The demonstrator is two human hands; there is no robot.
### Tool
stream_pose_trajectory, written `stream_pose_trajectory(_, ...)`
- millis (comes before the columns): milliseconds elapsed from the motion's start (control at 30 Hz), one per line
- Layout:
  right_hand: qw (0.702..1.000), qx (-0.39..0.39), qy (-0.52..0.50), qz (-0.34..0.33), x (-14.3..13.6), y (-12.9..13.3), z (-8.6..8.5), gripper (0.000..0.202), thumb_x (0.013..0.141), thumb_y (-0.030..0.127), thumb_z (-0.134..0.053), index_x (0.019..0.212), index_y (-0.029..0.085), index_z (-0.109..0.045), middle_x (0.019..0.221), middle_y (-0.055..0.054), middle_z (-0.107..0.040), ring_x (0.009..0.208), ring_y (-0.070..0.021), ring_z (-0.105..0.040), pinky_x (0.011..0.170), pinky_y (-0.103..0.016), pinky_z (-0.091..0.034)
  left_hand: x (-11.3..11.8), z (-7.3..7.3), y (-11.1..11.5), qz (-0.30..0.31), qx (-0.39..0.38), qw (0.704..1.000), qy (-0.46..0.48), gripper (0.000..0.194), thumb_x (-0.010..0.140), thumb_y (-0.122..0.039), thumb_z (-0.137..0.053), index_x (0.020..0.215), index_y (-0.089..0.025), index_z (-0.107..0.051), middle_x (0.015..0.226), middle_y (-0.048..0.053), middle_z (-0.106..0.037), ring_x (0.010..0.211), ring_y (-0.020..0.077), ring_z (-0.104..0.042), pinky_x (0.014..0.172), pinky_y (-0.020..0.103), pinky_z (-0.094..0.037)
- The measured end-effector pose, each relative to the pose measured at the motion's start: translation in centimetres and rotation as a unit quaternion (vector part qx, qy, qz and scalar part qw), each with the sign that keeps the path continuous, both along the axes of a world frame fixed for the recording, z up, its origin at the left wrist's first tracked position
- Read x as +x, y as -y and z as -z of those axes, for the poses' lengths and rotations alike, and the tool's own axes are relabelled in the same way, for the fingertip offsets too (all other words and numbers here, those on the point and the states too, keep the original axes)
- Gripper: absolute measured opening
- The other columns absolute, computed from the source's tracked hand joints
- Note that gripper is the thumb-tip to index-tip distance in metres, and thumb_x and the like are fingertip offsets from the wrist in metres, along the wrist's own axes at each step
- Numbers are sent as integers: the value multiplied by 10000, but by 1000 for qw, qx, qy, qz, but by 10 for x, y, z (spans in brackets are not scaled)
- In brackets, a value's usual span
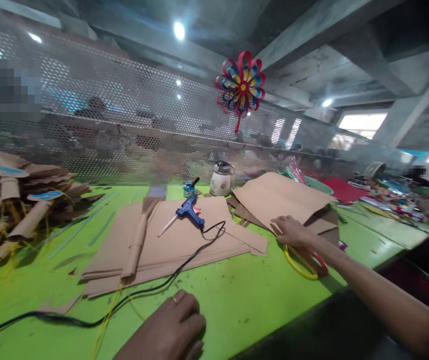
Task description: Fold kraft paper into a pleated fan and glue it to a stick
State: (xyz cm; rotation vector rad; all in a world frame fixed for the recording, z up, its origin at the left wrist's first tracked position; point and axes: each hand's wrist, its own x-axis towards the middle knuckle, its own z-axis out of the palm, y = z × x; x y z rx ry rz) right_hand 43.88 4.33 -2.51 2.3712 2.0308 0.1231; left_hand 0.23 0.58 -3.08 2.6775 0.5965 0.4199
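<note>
Right hand at the loose paper, glue gun lying near a cable

The right hand (pixel 289 231) lies with its fingers on the near edge of the brown sheets (pixel 280 197) at the table's (pixel 233 295) right; I cannot tell if it pinches them. The left hand (pixel 178 322) is loosely curled at the front, and whether it holds anything is hidden. The glue gun (pixel 190 211) rests on the paper stack (pixel 195 240), nozzle towards a paper roll (pixel 136 250). A snag on its black cable (pixel 169 278) could drag it off; a careless pull could crease or scatter the sheets
</note>
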Motion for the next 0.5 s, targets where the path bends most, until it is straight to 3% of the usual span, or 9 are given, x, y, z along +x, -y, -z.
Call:
stream_pose_trajectory(133, 999, 12, 32, 38, -5, 13, 7, 207, 771, 192, -529, 918, 138, -664, 931, -129, -662, 862, -221, -572, 742, -275, -385, -1, -3, 0, -4, -40, 999, -25, 190, 914, -246, -413, 865, -205, -592, 929, 47, -559, 839, 162, -513, 732, 253, -416)
stream_pose_trajectory(233, 996, 33, 48, 65, -8, 13, 1, 234, 836, 174, -443, 801, 129, -670, 803, -123, -678, 740, -186, -595, 669, -250, -380, -3, -4, 0, -9, -59, 998, -28, 193, 911, -242, -411, 878, -207, -598, 949, 46, -559, 859, 161, -520, 750, 253, -417)
stream_pose_trajectory(333, 990, 72, 73, 97, -4, 10, -14, 271, 863, 182, -415, 805, 123, -673, 804, -132, -685, 715, -187, -609, 644, -250, -382, -3, -7, 1, -18, -66, 997, -30, 196, 909, -239, -412, 888, -200, -603, 957, 52, -561, 857, 161, -523, 758, 256, -420)
stream_pose_trajectory(500, 972, 152, 128, 129, 18, 5, -55, 264, 876, 171, -408, 927, 108, -659, 949, -163, -659, 889, -239, -597, 731, -289, -394, -3, -7, 3, -21, -42, 999, -5, 200, 907, -253, -425, 857, -200, -611, 916, 38, -570, 814, 145, -530, 724, 235, -423)
